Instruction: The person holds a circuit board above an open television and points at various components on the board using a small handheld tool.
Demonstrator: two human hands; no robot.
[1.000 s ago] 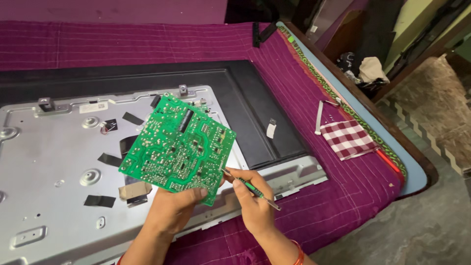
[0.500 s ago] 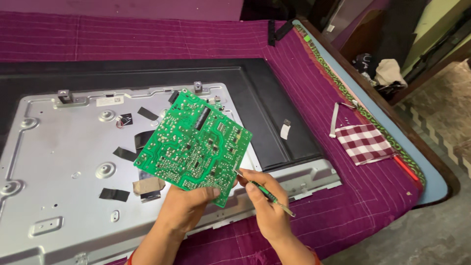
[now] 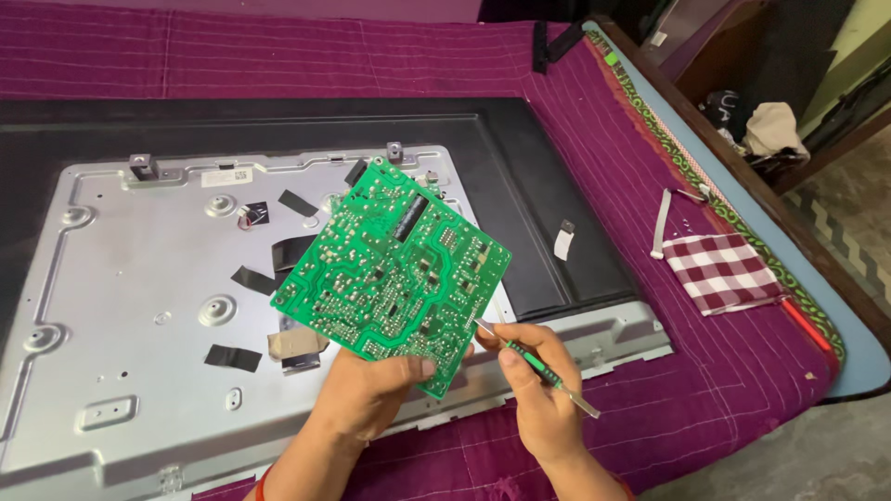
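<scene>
Holding one green circuit board (image 3: 394,278) up in my left hand (image 3: 371,390), I grip its lower corner with thumb on top and fingers closed beneath, so the board tilts like a diamond above the work. My right hand (image 3: 543,394) is closed around one thin green-handled tool (image 3: 534,362), its tip touching the board's lower right edge.

Below both hands lies one large grey metal panel (image 3: 139,306), set in a black frame (image 3: 548,223) on a purple quilted cloth (image 3: 724,371). I count about five black tape patches (image 3: 232,357) on the panel, left of my left hand, and one tan patch just beside that hand.

Right of my right hand, well apart, lie one red-and-white checked cloth (image 3: 724,271) and one white strip (image 3: 659,223) beside it. One small white tag (image 3: 563,243) sits on the frame. The bed's edge (image 3: 835,306) runs along the far right, with bare cloth between it and my right hand.
</scene>
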